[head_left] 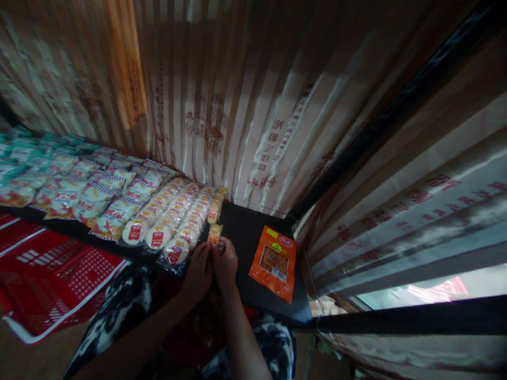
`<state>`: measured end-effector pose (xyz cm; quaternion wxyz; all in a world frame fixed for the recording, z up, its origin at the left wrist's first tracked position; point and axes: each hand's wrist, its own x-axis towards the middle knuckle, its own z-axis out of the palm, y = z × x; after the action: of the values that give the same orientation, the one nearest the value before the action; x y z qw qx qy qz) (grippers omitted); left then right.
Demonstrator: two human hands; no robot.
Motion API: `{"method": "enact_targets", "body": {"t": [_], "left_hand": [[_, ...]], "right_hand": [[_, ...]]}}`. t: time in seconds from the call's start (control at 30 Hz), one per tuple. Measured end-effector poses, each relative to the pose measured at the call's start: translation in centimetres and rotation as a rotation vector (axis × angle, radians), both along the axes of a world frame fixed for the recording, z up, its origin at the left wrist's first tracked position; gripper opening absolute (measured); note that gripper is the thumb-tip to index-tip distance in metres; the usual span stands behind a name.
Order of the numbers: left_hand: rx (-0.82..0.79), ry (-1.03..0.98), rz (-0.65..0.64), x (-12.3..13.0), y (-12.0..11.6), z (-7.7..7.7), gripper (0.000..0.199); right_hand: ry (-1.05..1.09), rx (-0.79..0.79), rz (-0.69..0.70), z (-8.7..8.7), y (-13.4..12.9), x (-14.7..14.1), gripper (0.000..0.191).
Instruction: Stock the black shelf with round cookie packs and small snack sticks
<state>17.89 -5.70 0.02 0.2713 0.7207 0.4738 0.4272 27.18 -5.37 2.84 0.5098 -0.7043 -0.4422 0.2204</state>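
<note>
A small yellow snack packet is pinched between my two hands above the black table. My left hand has its fingertips at the packet's lower left side, closed on it. On the packet's lower right side, the closed fingers of my right hand hold it. Just beyond it lies a short row of similar yellow packets. Left of that are rows of round white crackers in clear wrapping. An orange snack bag lies flat to the right of my hands.
Many white and blue snack bags fill the table's left part, with green packets at the far left. A red basket stands below the left front edge. Pleated curtains and a dark frame bar border the table.
</note>
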Motion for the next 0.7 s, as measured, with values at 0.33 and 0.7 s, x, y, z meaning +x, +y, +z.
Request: {"method": "enact_targets", "body": {"t": [0.33,0.7], "left_hand": [[-0.127,-0.147,0.027,0.7,1.0,0.1,0.037],[-0.055,-0.097,-0.007,1.3,1.6,0.6,0.041]], "right_hand": [[0.001,-0.012,0.014,-0.3,2.0,0.6,0.025],[-0.054,-0.018,0.014,-0.8,4.1,0.9,0.028]]}}
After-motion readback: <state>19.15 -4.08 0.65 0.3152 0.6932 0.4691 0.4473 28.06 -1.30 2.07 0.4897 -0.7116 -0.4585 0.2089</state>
